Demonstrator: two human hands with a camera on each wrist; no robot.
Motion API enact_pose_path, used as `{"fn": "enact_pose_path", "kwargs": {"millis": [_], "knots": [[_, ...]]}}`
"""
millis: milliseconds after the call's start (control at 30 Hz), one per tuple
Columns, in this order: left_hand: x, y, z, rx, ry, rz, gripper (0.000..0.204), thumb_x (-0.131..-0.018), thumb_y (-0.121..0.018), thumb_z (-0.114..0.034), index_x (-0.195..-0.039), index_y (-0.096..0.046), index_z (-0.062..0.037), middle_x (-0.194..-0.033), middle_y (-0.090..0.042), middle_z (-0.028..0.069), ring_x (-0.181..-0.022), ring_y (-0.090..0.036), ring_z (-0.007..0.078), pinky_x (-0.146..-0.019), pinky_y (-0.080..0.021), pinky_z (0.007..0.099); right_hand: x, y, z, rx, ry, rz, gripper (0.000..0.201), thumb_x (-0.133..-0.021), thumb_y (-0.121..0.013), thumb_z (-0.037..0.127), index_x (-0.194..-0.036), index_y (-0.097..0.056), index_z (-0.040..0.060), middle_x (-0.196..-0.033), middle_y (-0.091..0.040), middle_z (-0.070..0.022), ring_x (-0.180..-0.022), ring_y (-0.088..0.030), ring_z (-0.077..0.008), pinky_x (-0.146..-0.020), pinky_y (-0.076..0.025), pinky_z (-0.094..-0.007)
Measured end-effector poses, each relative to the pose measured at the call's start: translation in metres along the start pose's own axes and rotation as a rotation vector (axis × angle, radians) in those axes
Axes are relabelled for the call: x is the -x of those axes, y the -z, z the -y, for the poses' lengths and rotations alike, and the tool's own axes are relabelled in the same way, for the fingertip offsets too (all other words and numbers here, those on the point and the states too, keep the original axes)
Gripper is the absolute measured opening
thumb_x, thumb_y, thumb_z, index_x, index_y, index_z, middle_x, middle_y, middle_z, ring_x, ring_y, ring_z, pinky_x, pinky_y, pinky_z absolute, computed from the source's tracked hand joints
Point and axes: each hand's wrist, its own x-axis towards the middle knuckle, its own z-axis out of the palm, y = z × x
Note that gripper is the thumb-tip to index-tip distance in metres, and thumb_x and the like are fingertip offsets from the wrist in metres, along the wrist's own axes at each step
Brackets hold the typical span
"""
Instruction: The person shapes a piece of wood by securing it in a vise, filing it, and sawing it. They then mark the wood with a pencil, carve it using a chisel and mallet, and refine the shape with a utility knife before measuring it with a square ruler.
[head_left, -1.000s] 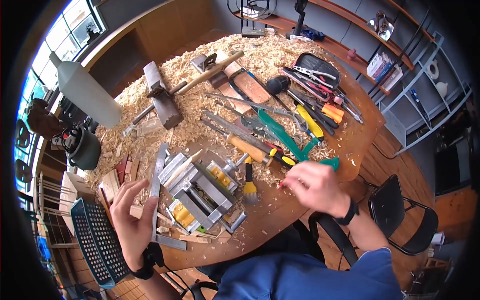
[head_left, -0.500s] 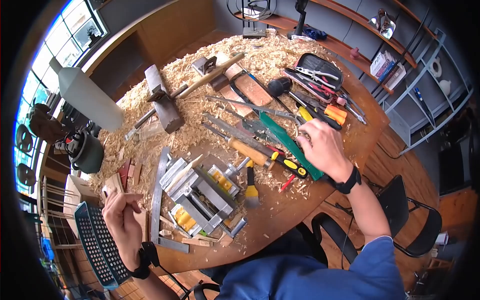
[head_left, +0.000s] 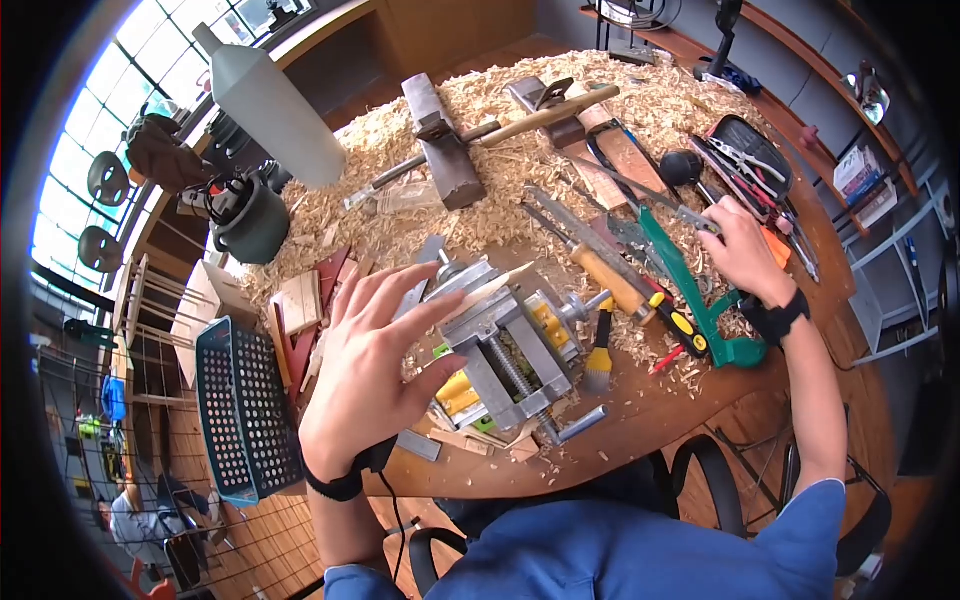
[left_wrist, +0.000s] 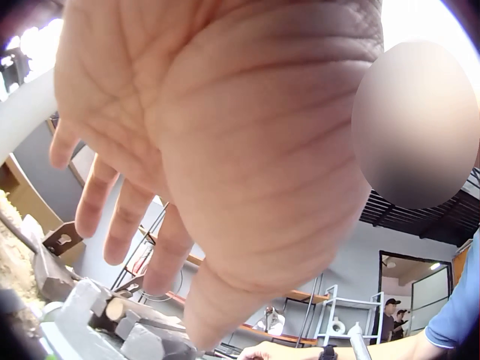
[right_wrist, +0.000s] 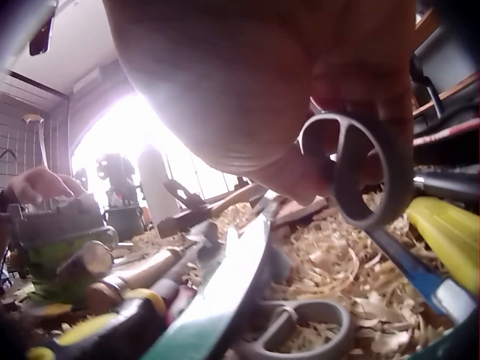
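On the counter [head_left: 625, 430]: one pointed wooden piece [head_left: 497, 287], seated in a metal vise [head_left: 545, 350]; one grey looped handle [right_wrist: 393, 169], beside a green saw [head_left: 688, 285]. Left hand [head_left: 370, 365]: fingers spread over the vise, contact uncertain. Right hand [head_left: 745, 250]: fingers curled, pinching the looped handle. Step, as judged: picking up a tool; next move calls for lifting it clear of its neighbours. Labels, brands, writing: none legible.
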Motion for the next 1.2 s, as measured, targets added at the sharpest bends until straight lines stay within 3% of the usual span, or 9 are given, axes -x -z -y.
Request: {"fn": "enact_pose_path", "kwargs": {"millis": [67,133,267,500,600,733,867,1000,1200], "knots": [[-0.011,-0.001,-0.003,0.006,-0.009,0.056,0.056,-0.083,-0.087,-0.031,-0.135,-0.075,-0.0146,-0.148,-0.061,0.0174,-0.138,-0.054,0.0416,-0.123,-0.033,0.0583,0.014,0.007,0.014,0.032,0.116,-0.135,0.014,-0.098,-0.067,0.01,-0.106,-0.066,-0.0016,-0.096,-0.066,-0.0179,-0.087,-0.069,-0.0361,-0.078,-0.056,-0.045],[-0.019,-0.004,-0.006,-0.094,-0.076,0.042,0.055,-0.084,-0.085,-0.031,-0.136,-0.075,-0.0172,-0.15,-0.06,0.0173,-0.139,-0.054,0.0417,-0.123,-0.032,0.0592,0.04,0.027,0.073,-0.488,-0.277,-0.093,0.022,-0.102,-0.063,0.009,-0.122,-0.068,-0.0013,-0.086,-0.071,-0.012,-0.067,-0.07,-0.0228,-0.062,-0.056,-0.0362],[-0.033,-0.005,-0.007,-0.154,-0.113,0.081,0.054,-0.084,-0.084,-0.032,-0.136,-0.075,-0.0193,-0.153,-0.059,0.0172,-0.14,-0.053,0.0415,-0.124,-0.031,0.0603,0.102,0.02,0.175,-0.82,-0.304,-0.257,0.049,-0.104,-0.062,0.005,-0.152,-0.056,-0.0025,-0.083,-0.076,-0.009,-0.062,-0.068,-0.0111,-0.059,-0.057,-0.0278],[-0.028,0.002,-0.018,-0.101,-0.138,0.049,0.052,-0.083,-0.085,-0.028,-0.129,-0.076,-0.0047,-0.142,-0.067,0.018,-0.131,-0.06,0.0412,-0.113,-0.044,0.0521,0.144,-0.021,0.235,-1.36,-0.475,-0.25,0.029,-0.101,-0.073,0.008,-0.127,-0.069,-0.0041,-0.069,-0.06,0.0046,-0.063,-0.05,0.0003,-0.055,-0.04,-0.0223],[-0.019,0.008,-0.004,-0.075,-0.039,-0.006,0.047,-0.086,-0.083,-0.025,-0.128,-0.076,-0.0057,-0.134,-0.071,0.0173,-0.124,-0.064,0.0406,-0.11,-0.047,0.0503,0.153,-0.012,0.249,-1.37,-0.37,-0.075,0.038,-0.098,-0.077,0.011,-0.131,-0.068,-0.0044,-0.068,-0.059,0.0036,-0.058,-0.05,-0.0016,-0.051,-0.039,-0.0233],[-0.01,0.01,0.028,0.009,0.14,-0.051,0.045,-0.088,-0.083,-0.02,-0.129,-0.075,-0.0024,-0.133,-0.072,0.0167,-0.117,-0.069,0.035,-0.1,-0.054,0.0405,0.153,-0.021,0.246,-1.26,0.333,-0.036,0.067,-0.09,-0.077,0.006,-0.151,-0.054,-0.0059,-0.087,-0.078,-0.0145,-0.065,-0.075,-0.028,-0.062,-0.062,-0.0395],[-0.001,0.004,0.032,-0.049,0.2,-0.054,0.044,-0.09,-0.083,-0.019,-0.129,-0.075,-0.0006,-0.132,-0.073,0.0192,-0.12,-0.069,0.0356,-0.101,-0.054,0.0415,0.147,-0.02,0.245,-1.146,0.101,-0.197,0.053,-0.092,-0.075,0.005,-0.142,-0.063,-0.006,-0.088,-0.077,-0.0153,-0.065,-0.076,-0.0241,-0.06,-0.06,-0.0347],[0.002,0.006,0.016,0.073,0.158,-0.046,0.044,-0.087,-0.085,-0.017,-0.126,-0.075,0.0002,-0.131,-0.073,0.0202,-0.131,-0.065,0.0401,-0.112,-0.049,0.0452,0.147,-0.017,0.24,-1.068,-0.165,-0.231,0.04,-0.092,-0.08,0.004,-0.13,-0.069,-0.0055,-0.073,-0.072,-0.003,-0.057,-0.065,-0.005,-0.055,-0.052,-0.0245],[0.003,0.011,0.007,0.034,0.056,-0.03,0.044,-0.09,-0.082,-0.014,-0.131,-0.074,0.0009,-0.133,-0.072,0.0189,-0.129,-0.067,0.0334,-0.11,-0.051,0.0426,0.147,-0.028,0.232,-0.967,-0.097,-0.332,0.051,-0.09,-0.078,0.003,-0.138,-0.066,-0.0075,-0.06,-0.051,0.006,-0.053,-0.046,-0.0018,-0.053,-0.039,-0.0212]]}}
